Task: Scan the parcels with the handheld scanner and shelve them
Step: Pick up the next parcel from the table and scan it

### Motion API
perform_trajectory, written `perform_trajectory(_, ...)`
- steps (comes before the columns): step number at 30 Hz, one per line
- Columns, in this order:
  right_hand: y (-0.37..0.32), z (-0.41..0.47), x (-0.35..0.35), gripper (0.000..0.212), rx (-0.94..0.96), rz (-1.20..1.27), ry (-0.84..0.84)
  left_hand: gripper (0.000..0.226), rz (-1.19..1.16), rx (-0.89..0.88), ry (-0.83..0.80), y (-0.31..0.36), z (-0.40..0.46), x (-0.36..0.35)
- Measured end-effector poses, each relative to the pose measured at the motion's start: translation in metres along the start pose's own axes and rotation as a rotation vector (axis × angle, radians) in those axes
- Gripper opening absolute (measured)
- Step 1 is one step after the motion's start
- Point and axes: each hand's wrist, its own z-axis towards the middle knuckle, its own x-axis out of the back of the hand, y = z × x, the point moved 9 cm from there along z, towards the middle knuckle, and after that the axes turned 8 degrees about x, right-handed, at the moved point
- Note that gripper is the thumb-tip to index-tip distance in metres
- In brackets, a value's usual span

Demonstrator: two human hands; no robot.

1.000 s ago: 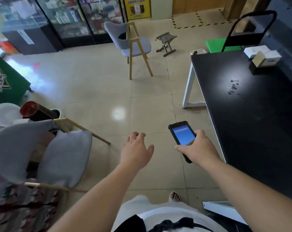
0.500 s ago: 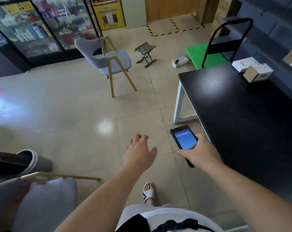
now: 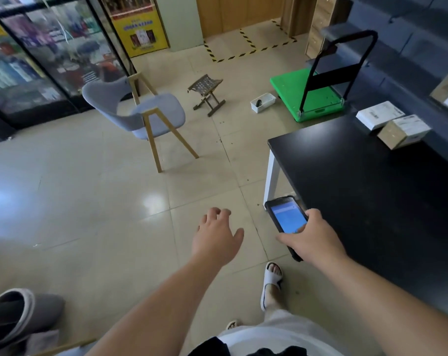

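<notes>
Left hand (image 3: pixel 216 238) held out over the floor tiles, fingers loose and spread, gripping nothing. Just right of it, right hand (image 3: pixel 314 238) wrapped around the lower end of the scanner (image 3: pixel 285 219), thumb laid on the lit blue screen, top end poking out ahead of the knuckles. Beyond and right of that hand, well apart, two parcels (image 3: pixel 393 124) touching each other at the far end of the black table (image 3: pixel 371 191).

Glossy tiled floor (image 3: pixel 94 201), grey chair (image 3: pixel 146 116)
</notes>
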Motion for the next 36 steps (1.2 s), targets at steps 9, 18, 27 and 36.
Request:
perform_trajectory(9, -0.026, 0.137, 0.061, 0.066, 0.048, -0.004, -0.017, 0.063, 0.000, 0.026, 0.031, 0.078, 0.111, 0.040)
perform_trajectory(18, 0.006, 0.213, 0.099, 0.074, -0.095, 0.105, 0.048, 0.065, 0.059, -0.093, -0.057, 0.168, 0.199, 0.039)
perform_trajectory(27, 0.042, 0.265, 0.145, 0.077, -0.376, 0.256, 0.242, 0.061, 0.218, -0.378, -0.163, 0.278, 0.306, 0.031)
perform_trajectory(36, 0.066, 0.257, 0.163, 0.066, -0.645, 0.462, 0.470, 0.062, 0.332, -0.660, -0.331, 0.375, 0.345, -0.002)
